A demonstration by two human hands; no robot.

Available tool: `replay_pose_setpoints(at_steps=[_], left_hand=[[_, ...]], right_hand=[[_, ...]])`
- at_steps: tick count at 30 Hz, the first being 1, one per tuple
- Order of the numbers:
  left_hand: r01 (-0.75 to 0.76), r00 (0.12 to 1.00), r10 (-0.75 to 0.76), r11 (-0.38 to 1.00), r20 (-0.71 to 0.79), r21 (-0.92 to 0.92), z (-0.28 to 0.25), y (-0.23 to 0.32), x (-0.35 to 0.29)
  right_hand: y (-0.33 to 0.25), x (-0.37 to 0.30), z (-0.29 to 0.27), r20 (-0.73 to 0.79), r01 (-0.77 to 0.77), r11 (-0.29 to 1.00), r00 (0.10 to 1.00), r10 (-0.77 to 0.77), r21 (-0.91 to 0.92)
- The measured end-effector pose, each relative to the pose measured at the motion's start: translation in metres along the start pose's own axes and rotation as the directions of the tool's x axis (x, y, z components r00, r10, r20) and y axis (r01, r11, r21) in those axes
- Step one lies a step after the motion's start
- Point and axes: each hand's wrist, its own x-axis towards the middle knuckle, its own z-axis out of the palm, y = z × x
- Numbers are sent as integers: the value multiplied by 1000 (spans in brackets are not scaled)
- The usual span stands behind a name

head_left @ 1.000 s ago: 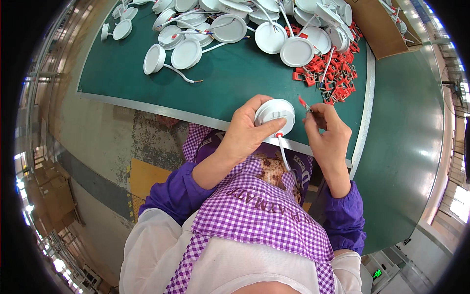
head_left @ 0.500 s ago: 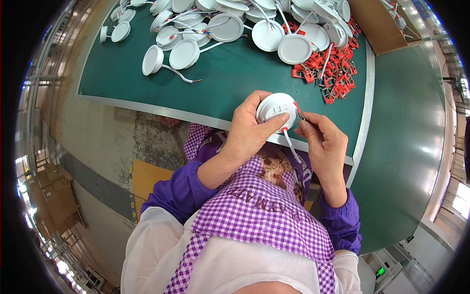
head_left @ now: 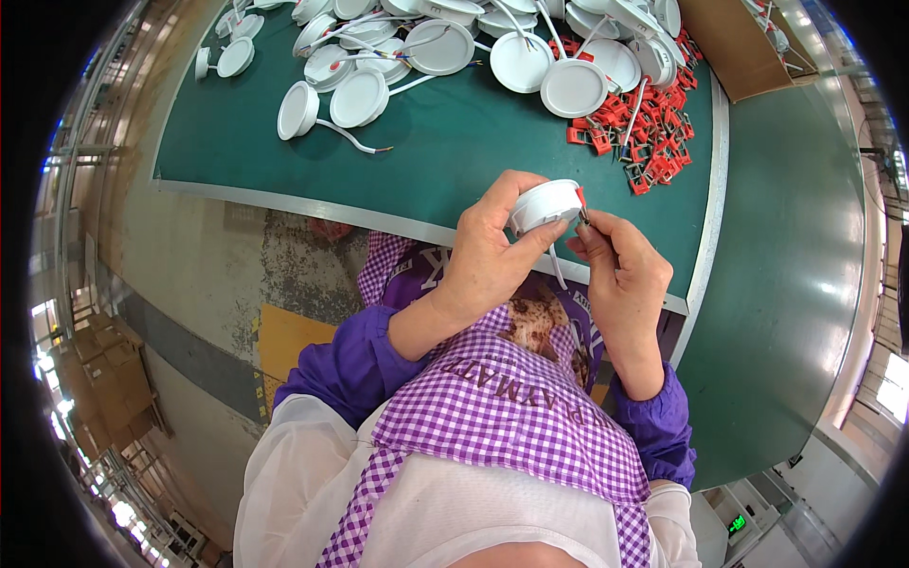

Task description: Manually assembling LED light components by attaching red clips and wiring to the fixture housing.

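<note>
My left hand (head_left: 488, 248) grips a round white downlight (head_left: 546, 206) by its rim, just off the near edge of the green table. The lamp is tilted so that its side faces up, and its white cable (head_left: 557, 268) hangs down. At the lamp's right side, my right hand (head_left: 620, 268) pinches a small red spring clip (head_left: 582, 203) between thumb and fingertips. The clip touches the lamp's edge; whether it is seated there I cannot tell. Fingers hide part of the clip.
Many white downlights (head_left: 441, 47) with cables lie piled at the far side of the green table (head_left: 426, 151). A heap of red spring clips (head_left: 658, 142) lies at its right. An open cardboard box (head_left: 748, 47) stands at the far right corner, beside another green surface (head_left: 786, 284).
My left hand has turned the downlight from showing its broad back to showing its side. My right hand keeps its pinch on the clip, almost in place.
</note>
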Motion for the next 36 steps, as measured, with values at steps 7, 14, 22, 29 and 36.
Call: replay_pose_setpoints(at_steps=[7,14,22,29,36], left_hand=[[-66,998,65,990,16,123,-3,9,1],[101,994,-105,983,-14,-152,-5,4,2],[190,982,-172,910,81,-369,2,9,-3],[179,979,-133,918,152,-353,-2,15,-11],[388,904,-317,890,286,-241,-7,5,-11]], right_hand=[[-4,2,6,-20,-68,996,997,69,55],[12,13,3,-36,143,988,989,-145,-56],[6,16,-20,204,-228,928,964,172,293],[-12,13,-32,270,-391,877,909,319,280],[7,15,-34,393,-448,854,858,329,263]])
